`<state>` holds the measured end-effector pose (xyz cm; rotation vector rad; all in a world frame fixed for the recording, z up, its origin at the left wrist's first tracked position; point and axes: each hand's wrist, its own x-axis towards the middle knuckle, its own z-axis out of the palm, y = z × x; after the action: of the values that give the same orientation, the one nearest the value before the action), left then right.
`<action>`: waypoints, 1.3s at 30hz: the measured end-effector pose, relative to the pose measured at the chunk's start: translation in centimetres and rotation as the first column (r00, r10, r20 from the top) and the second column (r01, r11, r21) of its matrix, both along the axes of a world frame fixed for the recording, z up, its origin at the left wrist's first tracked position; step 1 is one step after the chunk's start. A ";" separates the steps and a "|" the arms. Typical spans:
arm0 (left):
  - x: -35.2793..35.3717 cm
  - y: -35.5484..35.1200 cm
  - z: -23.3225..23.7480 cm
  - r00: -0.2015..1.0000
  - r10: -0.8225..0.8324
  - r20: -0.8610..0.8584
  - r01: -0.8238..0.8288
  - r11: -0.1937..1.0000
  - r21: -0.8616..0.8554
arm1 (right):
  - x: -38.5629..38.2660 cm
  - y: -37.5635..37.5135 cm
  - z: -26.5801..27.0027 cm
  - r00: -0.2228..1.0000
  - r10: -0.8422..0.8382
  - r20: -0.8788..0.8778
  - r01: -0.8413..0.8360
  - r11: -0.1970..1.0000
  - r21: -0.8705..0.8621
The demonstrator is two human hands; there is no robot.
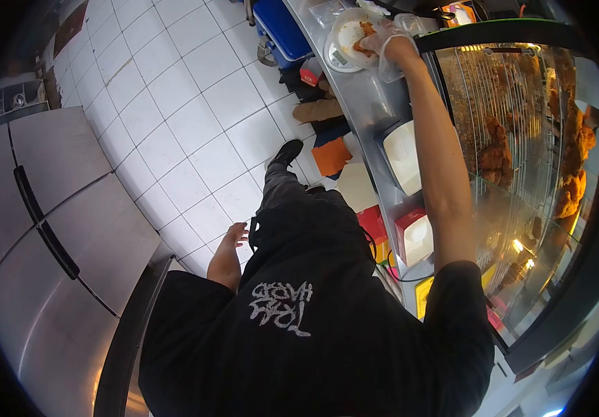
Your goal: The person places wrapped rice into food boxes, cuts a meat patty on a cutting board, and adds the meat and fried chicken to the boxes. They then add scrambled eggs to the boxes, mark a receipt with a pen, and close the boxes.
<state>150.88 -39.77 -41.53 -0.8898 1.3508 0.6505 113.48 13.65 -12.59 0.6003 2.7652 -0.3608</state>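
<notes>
My right hand (388,42), in a clear plastic glove, reaches into a white bowl (344,33) at the top of the view. Its fingers are closed on a piece of orange-brown fried food (364,47) in the bowl. The bowl rests on a white round scale (337,60) with a small display, on the metal counter. My left hand (238,234) hangs low beside my body over the tiled floor, its fingers apart and holding nothing.
A glass display case (514,139) with fried pieces on racks stands right of my right arm. White box (403,156) and red box (414,236) sit on the counter (376,104). Blue cooler (282,31) stands on the floor. Steel cabinets (56,181) line the left.
</notes>
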 end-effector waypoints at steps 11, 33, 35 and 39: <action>1.8 -1.3 -1.3 0.999 0.040 0.008 -0.041 0.999 0.018 | -0.9 4.1 -4.7 0.980 0.141 -0.137 -0.122 0.983 0.136; 1.5 -0.4 -1.3 1.000 -0.005 -0.006 0.005 1.000 0.005 | 2.0 2.7 0.0 0.820 -0.568 -0.071 0.205 0.406 -0.890; 1.5 -0.3 -1.3 1.000 -0.004 -0.006 0.004 1.000 0.001 | 1.9 3.4 -0.6 0.809 -0.587 -0.034 0.224 0.361 -0.905; 1.6 -0.3 -1.5 1.000 -0.017 -0.005 0.017 1.000 0.007 | 1.8 4.1 -1.4 0.787 -0.616 0.024 0.242 0.273 -0.931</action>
<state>152.49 -40.12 -42.99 -0.8706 1.3579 0.6449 115.27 17.79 -14.00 1.0142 2.0056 -2.1315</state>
